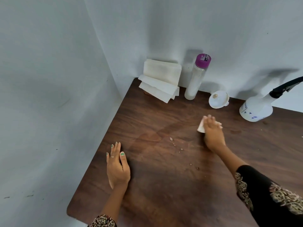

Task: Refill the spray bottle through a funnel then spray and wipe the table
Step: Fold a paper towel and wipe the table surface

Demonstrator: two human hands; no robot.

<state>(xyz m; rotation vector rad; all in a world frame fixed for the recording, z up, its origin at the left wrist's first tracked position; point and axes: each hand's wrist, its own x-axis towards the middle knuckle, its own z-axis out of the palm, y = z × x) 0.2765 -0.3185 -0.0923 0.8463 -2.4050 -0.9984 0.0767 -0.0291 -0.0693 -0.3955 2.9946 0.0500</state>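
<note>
The tabletop (164, 185) is dark wood grain, set into a corner of pale walls, with its left edge and far edge both visible.

Right hand (213, 133): palm down toward the middle of the tabletop, pressing a white paper towel (201, 126) flat against the surface. Its grip is released, fingers laid straight over the towel; only the towel's left edge and a bit beyond the fingertips show. A dark patterned sleeve (268, 194) covers the forearm.

Left hand (117, 167): flat on the tabletop near the left edge, fingers extended, grip released and holding nothing. A thin ring (112, 156) sits on 1 finger.

Spray bottle (257, 107): white, standing near the far edge toward the right, black spray head pointing right. It is well apart from both hands.

Funnel (218, 99): white, lying on the tabletop near the far edge, between the spray bottle and the clear bottle (196, 79). The clear bottle stands upright against the far wall, purple cap on, with whitish contents.

A stack of folded paper towels (161, 81) sits in the far left corner, leaning on the wall.

Small droplets and specks (176, 145) lie on the tabletop between the 2 hands, beside a faint damp patch.
</note>
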